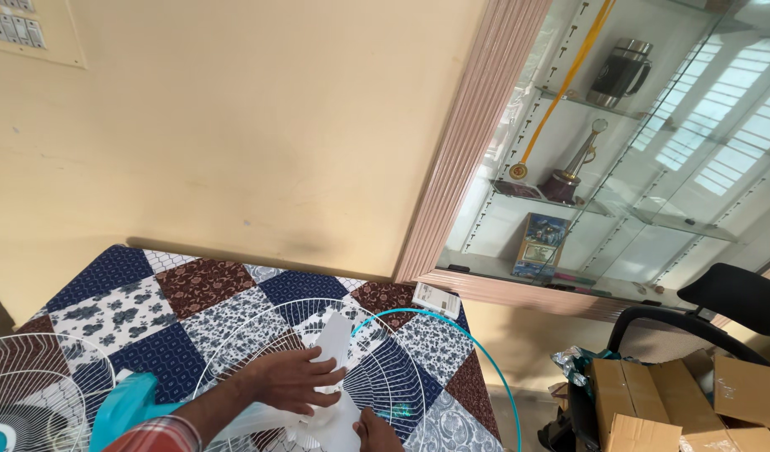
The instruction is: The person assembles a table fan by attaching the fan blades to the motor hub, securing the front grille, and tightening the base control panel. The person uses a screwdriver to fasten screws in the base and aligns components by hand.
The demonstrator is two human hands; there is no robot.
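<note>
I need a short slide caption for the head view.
Left hand and right hand press white fan blades into a wire grille.

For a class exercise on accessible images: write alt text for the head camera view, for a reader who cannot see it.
A person's left hand presses on a white fan blade lying in a wire fan guard on a patchwork-covered table; the right hand touches the blade's lower edge. A glass display cabinet stands to the right.

2 hands [289,381], 2 wire fan guards [33,389], 1 white blade [335,343], 4 cardboard boxes [749,389].
</note>
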